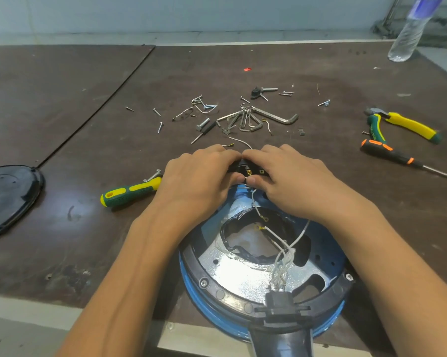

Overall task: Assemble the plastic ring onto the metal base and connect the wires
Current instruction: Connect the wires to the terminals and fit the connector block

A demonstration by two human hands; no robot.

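Head view: left grip and right grip both pinch the wire end at the black connector; I'd push it straight on, no kinking.

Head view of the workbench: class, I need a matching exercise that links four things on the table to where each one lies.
Things:
1 water bottle
2 pliers
3 black cover
4 hex keys

Places:
A far left, cut by the picture's edge
B far right corner
C centre, among loose screws
D right, beside the orange-and-black screwdriver

Pairs: 1-B; 2-D; 3-A; 4-C
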